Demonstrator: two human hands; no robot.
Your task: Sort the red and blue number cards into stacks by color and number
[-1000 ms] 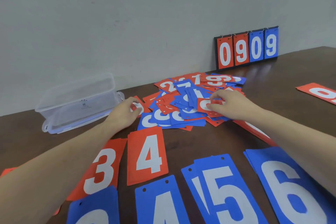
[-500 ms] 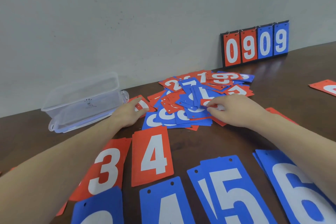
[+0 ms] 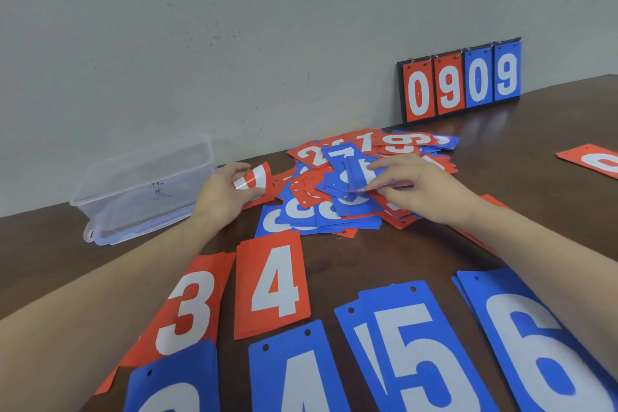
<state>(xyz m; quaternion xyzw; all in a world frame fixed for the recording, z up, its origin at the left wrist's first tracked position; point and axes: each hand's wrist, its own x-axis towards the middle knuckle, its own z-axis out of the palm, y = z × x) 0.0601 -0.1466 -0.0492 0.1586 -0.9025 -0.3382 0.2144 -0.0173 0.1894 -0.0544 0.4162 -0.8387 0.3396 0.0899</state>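
A jumbled pile of red and blue number cards (image 3: 337, 177) lies in the middle of the dark wooden table. My left hand (image 3: 224, 196) grips a red card (image 3: 255, 179) at the pile's left edge, tilted up off the table. My right hand (image 3: 418, 191) rests on the pile's right side and pinches the edge of a card (image 3: 378, 189) between thumb and fingers. Sorted stacks lie near me: red 3 (image 3: 187, 308), red 4 (image 3: 272, 284), blue 4 (image 3: 301, 371), blue 5 (image 3: 411, 348), blue 6 (image 3: 535, 338) and another blue stack (image 3: 170, 385) at the bottom left.
A clear plastic box (image 3: 143, 184) stands at the left by the wall. A black scoreboard (image 3: 459, 80) showing 0909 leans on the wall at the back right. A red card (image 3: 592, 160) lies alone at the far right edge.
My left hand has lifted the red card's edge off the table at the pile's left. My right hand has shifted slightly on the pile and now pinches a card edge.
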